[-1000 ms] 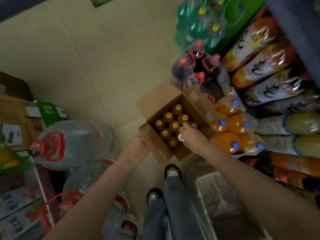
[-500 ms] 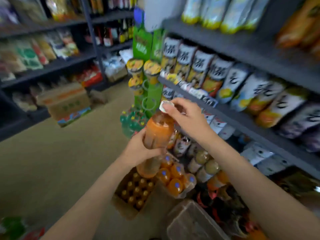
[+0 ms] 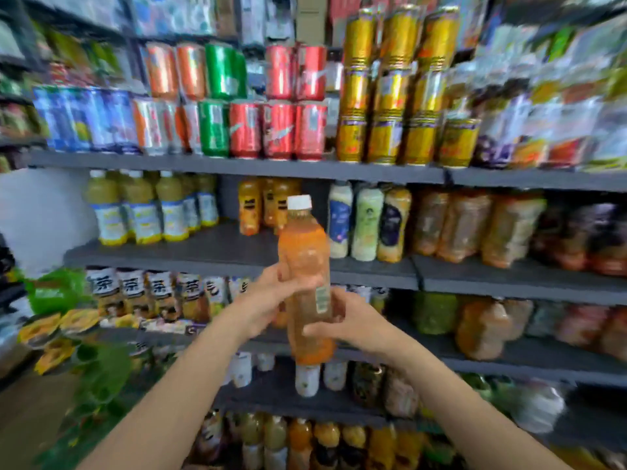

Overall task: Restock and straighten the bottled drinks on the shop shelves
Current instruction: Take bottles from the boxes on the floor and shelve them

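Raised upright now, orange bottle (image 3: 307, 283) in both hands' grip, left (image 3: 268, 300), right (image 3: 353, 322), before seemingly crowded shelves (image 3: 373, 269)

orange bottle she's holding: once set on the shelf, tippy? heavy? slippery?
The orange drink bottle looks filled nearly to its white cap, so probably heavy for its size and fairly stiff. It is tall and narrow, so likely apt to tip if nudged high up. Smooth plastic may be a bit slippery; the left hand and right hand both hold it.
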{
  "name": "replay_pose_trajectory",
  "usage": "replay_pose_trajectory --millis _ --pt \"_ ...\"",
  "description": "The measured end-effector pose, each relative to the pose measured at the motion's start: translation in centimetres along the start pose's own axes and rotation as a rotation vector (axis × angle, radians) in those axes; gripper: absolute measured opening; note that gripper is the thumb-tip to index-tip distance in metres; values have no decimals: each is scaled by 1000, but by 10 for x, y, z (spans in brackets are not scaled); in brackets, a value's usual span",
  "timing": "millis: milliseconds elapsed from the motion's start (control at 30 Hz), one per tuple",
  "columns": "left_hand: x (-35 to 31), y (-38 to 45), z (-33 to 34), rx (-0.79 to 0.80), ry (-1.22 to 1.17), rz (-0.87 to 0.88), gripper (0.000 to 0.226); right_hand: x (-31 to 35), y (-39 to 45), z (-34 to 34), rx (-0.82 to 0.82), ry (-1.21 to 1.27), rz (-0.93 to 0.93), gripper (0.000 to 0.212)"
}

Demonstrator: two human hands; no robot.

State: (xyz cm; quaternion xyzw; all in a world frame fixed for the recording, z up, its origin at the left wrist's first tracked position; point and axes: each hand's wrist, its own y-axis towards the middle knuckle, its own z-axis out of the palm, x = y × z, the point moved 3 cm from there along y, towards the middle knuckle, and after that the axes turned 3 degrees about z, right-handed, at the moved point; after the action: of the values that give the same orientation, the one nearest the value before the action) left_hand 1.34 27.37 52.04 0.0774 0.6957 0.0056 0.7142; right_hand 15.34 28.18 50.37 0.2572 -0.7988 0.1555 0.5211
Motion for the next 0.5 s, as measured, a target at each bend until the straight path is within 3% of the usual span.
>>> replay_pose_trajectory --millis 100,233,367,500 --pt "-21 43 79 198 177 121 35 -23 -21 -73 -242 -102 -73 54" --pt "-29 109 167 236 408 262 50 -67 -38 -179 -541 -244 -38 70" --pt "2 172 231 226 580 192 48 -121 -39 -278 -761 -462 122 74" --pt "34 214 255 195 661 59 45 -174 -21 -338 -828 -504 313 74"
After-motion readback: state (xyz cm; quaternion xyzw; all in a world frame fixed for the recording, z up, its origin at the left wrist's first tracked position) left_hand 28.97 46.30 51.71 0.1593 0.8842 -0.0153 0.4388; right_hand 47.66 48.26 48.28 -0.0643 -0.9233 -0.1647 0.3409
